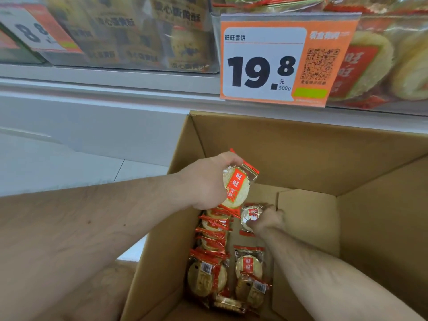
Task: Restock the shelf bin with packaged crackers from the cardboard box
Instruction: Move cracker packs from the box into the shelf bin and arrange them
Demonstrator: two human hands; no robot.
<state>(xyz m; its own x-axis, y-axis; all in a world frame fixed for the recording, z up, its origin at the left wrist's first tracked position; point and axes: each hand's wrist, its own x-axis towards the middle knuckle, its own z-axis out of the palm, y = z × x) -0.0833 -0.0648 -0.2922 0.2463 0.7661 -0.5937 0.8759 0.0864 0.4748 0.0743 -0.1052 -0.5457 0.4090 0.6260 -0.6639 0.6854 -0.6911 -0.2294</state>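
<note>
The left forearm crosses the cardboard box [312, 158]'s near-left flap; the left hand [208, 181] hovers above the box's opening, fingers clamped round a held cracker pack [236, 188]. Deep inside the box, the right hand [268, 221] pinches another pack [250, 217] on the floor — loose packs [213, 251] lie along the box's left wall. Above the box, the price tag [287, 59] fronts the shelf bin [382, 66].

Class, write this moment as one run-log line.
left hand: holds cracker pack above cardboard box | right hand: grips second pack inside box | shelf bin: nothing added yet
</note>
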